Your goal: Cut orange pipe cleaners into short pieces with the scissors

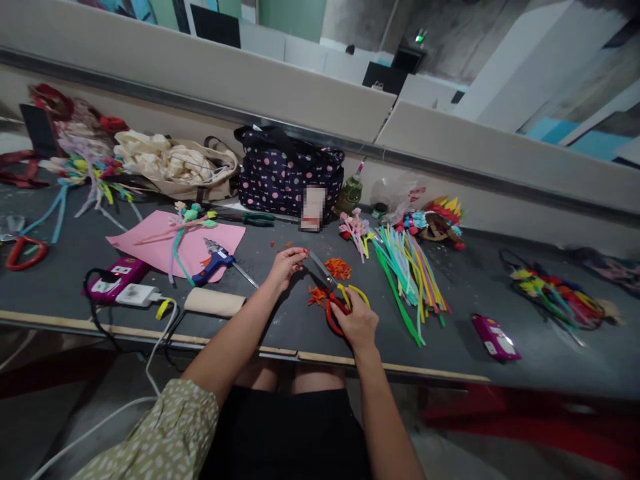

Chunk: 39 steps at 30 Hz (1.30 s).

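Observation:
My right hand (362, 323) is closed around the handles of a pair of scissors (330, 283), one handle loop red and the other yellow. The blades are apart and point up and left toward my left hand (285, 268). That hand pinches a small red piece (306, 252) right by the blade tips; its exact kind is too small to tell. Two piles of short orange cut pieces lie by the blades: one pile (339, 269) just beyond them, the other pile (317, 296) on the near side.
Pipe cleaners (410, 273) lie in a bundle on the right, near a purple box (495, 337). Left are a cardboard tube (215, 302), a blue glue gun (214, 262), pink paper (150, 230) and a purple power strip (117, 277). A dotted bag (285, 173) stands behind.

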Motion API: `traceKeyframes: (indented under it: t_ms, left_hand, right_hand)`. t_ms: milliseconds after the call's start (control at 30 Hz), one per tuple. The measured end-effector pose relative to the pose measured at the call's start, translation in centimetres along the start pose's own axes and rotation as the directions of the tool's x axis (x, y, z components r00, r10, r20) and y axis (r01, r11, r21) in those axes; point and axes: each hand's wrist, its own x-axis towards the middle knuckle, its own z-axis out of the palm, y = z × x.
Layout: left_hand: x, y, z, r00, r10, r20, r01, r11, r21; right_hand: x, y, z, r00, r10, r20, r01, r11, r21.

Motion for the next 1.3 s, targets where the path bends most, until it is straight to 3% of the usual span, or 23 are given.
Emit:
traceKeyframes:
  t_ms: [200, 533, 600, 633, 733, 800, 833, 867, 933, 1000, 1067, 1167, 1300]
  left_hand:
    - [0.3, 0.3, -0.1, 0.974, 0.18, -0.137, -0.18, 0.984, 0.01]
    - [0.4, 1.2, -0.5, 0.874, 0.36, -0.325, -0.363, 0.93, 0.054]
    - [0.3, 1.3, -0.6, 0.887, 0.353, -0.298, -0.348, 0.935, 0.073]
    - [0.2, 1.3, -0.6, 0.914, 0.323, -0.247, -0.313, 0.946, 0.081]
    - [-0.1, 1.0, -0.4, 0.994, 0.106, 0.024, -0.108, 0.987, 0.122]
    - [-0.2, 0.8, -0.3, 0.985, -0.054, 0.161, 0.025, 0.983, 0.18]
    - [-0.2, 0.7, -0.3, 0.98, -0.086, 0.177, 0.05, 0.979, 0.198]
    - [-0.1, 0.6, -0.3, 0.985, -0.07, 0.159, 0.037, 0.979, 0.203]
    - [0.3, 0.6, -0.5, 0.996, 0.082, 0.04, -0.088, 0.981, 0.173]
    - [0.8, 0.8, -1.0, 0.961, 0.256, -0.101, -0.244, 0.963, 0.118]
    - [1.1, 1.1, -1.3, 0.925, 0.334, -0.181, -0.329, 0.943, 0.056]
    - [0.8, 1.6, -1.3, 0.933, 0.322, -0.162, -0.329, 0.944, -0.02]
    - [-0.6, 1.8, 0.0, 0.962, 0.274, -0.002, -0.274, 0.962, 0.009]
  right_hand:
    - [0.3, -1.1, -0.8, 0.996, 0.013, 0.086, -0.006, 0.997, -0.076]
    - [0.1, -0.6, -0.5, 0.997, 0.074, -0.004, -0.074, 0.996, -0.053]
    - [0.1, -0.7, -0.5, 0.998, 0.066, 0.001, -0.066, 0.997, -0.041]
    - [0.1, -0.6, -0.5, 0.998, 0.066, 0.004, -0.066, 0.997, -0.039]
    - [0.2, -0.6, -0.5, 0.994, 0.111, -0.009, -0.111, 0.993, -0.04]
    - [0.2, -0.6, -0.6, 0.988, 0.151, -0.026, -0.152, 0.987, -0.044]
    - [0.2, -0.6, -0.6, 0.986, 0.164, -0.03, -0.165, 0.985, -0.045]
    - [0.2, -0.6, -0.6, 0.985, 0.168, -0.031, -0.169, 0.985, -0.044]
    - [0.2, -0.6, -0.6, 0.987, 0.161, -0.023, -0.161, 0.986, -0.039]
    - [0.2, -0.7, -0.7, 0.989, 0.149, -0.014, -0.149, 0.988, -0.036]
    - [0.2, -0.7, -0.7, 0.99, 0.142, -0.006, -0.142, 0.989, -0.039]
    - [0.2, -0.7, -0.7, 0.992, 0.128, 0.002, -0.127, 0.991, -0.047]
    - [0.1, -0.5, -0.5, 0.996, 0.084, 0.012, -0.083, 0.995, -0.056]
